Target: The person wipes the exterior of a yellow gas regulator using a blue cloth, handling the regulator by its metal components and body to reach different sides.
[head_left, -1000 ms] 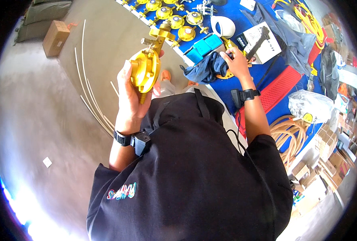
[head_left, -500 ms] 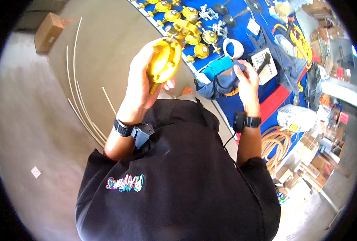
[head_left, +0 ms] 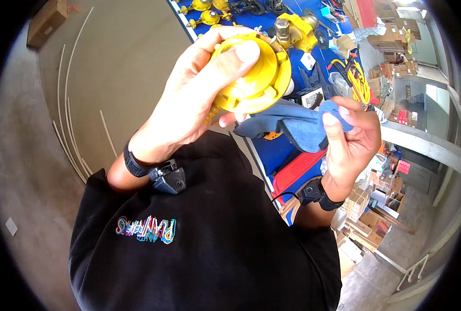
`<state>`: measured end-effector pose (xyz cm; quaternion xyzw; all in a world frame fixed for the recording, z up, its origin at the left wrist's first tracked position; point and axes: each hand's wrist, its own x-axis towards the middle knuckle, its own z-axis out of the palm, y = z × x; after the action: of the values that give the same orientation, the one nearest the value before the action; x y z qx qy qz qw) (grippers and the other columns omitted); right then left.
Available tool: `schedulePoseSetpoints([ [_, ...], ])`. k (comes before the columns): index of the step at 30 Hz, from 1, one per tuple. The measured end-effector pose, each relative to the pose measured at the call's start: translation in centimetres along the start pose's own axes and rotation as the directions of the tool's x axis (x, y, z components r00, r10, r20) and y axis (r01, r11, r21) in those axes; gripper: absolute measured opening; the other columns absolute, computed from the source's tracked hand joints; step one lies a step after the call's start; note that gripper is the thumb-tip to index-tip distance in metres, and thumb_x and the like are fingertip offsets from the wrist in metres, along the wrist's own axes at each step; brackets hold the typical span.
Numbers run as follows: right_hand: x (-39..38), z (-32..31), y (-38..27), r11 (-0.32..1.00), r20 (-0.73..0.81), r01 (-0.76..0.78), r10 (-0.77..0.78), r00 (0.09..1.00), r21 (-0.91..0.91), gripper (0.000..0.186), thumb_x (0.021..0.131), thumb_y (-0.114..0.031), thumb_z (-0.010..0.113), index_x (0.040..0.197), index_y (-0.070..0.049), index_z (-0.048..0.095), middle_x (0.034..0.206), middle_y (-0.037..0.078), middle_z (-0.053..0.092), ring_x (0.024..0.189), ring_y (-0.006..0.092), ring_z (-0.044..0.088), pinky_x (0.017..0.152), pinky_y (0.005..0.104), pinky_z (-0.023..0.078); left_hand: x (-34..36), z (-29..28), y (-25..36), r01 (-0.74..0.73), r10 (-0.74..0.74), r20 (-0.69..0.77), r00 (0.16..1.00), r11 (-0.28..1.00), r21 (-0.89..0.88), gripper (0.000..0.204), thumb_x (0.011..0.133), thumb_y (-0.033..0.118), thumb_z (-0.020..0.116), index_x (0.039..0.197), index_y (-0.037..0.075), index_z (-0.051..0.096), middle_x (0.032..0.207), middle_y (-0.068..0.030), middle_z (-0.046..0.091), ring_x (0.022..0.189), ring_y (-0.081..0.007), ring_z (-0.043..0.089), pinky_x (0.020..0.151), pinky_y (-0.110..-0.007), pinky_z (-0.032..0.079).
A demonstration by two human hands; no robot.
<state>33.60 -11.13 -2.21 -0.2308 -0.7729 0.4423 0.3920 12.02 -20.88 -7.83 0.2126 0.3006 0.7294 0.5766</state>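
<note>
My left hand (head_left: 199, 88) is closed round a yellow gas regulator (head_left: 259, 78), its thumb lying across the round face. A brass fitting and a yellow knob sit at the regulator's far right end. To the right, my right hand (head_left: 352, 137) pinches a blue cloth (head_left: 303, 122) between thumb and fingers. The cloth hangs from that pinch toward the left and passes partly behind the regulator. Some of the left hand's fingers are hidden by the regulator.
Several more yellow regulators (head_left: 207, 17) lie on the blue tabletop (head_left: 269, 158) at the far side. A red perforated object (head_left: 295, 176) rests below the cloth. Coiled yellow hose (head_left: 362, 85) lies farther right. Thin white rods (head_left: 67, 98) are on the floor at left, near a cardboard box (head_left: 47, 23).
My left hand has brought the regulator up closer, turning its round face toward me. My right hand has lifted the blue cloth off the table and moved right.
</note>
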Motion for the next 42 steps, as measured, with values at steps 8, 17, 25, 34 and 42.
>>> schedulePoseSetpoints([
  [8,-0.2,3.3,0.4,0.998,0.000,-0.066,0.066,0.998,0.010,0.020,0.084,0.010,0.069,0.101,0.004,0.061,0.105,0.016,0.066,0.090,0.0142,0.064,0.077,0.0242,0.051,0.6,0.7,-1.3,-0.027,0.024,-0.047,0.999,0.998,-0.054,0.043,0.102,0.035,0.055,0.134,0.010,0.041,0.104,-0.0112,0.062,0.072,-0.0177,0.065,0.051,-0.025,0.050],
  [17,-1.2,4.7,0.3,0.972,-0.239,-0.191,0.154,0.959,-0.139,0.023,0.084,0.005,0.074,0.105,0.005,0.065,0.098,0.012,0.070,0.087,0.0112,0.066,0.076,0.0250,0.054,1.0,1.0,-3.5,-0.044,0.044,-0.027,0.999,0.999,-0.013,0.050,0.100,0.028,0.060,0.140,0.013,0.033,0.123,-0.0126,0.056,0.090,-0.0237,0.065,0.063,-0.032,0.053],
  [25,-0.9,4.4,2.6,0.889,-0.305,0.026,-0.184,0.934,-0.457,0.024,0.071,0.004,0.079,0.093,-0.001,0.071,0.090,0.013,0.072,0.080,0.0241,0.072,0.071,0.0320,0.057,1.2,1.6,-4.7,-0.189,0.188,0.077,0.979,0.982,0.007,0.063,0.095,0.012,0.065,0.144,0.013,0.025,0.134,-0.0132,0.048,0.118,-0.0256,0.058,0.086,-0.038,0.056],
  [34,-0.5,4.3,1.5,0.814,-0.123,0.171,-0.283,0.951,-0.556,0.026,0.070,0.005,0.079,0.093,-0.001,0.071,0.089,0.013,0.072,0.079,0.0247,0.072,0.072,0.0316,0.058,0.7,1.3,-5.3,-0.329,0.310,0.170,0.936,0.939,0.103,0.076,0.088,0.000,0.072,0.142,0.010,0.020,0.132,-0.0135,0.045,0.125,-0.0229,0.052,0.105,-0.037,0.045],
  [42,-0.7,4.5,1.3,0.995,-0.133,-0.046,0.034,0.991,-0.087,0.019,0.085,0.004,0.073,0.103,0.006,0.069,0.101,0.013,0.069,0.092,0.0152,0.067,0.081,0.0264,0.053,0.2,1.2,-5.1,-0.418,0.400,0.152,0.904,0.901,0.116,0.080,0.085,-0.004,0.073,0.144,0.010,0.021,0.134,-0.0126,0.042,0.126,-0.0236,0.051,0.107,-0.038,0.043],
])
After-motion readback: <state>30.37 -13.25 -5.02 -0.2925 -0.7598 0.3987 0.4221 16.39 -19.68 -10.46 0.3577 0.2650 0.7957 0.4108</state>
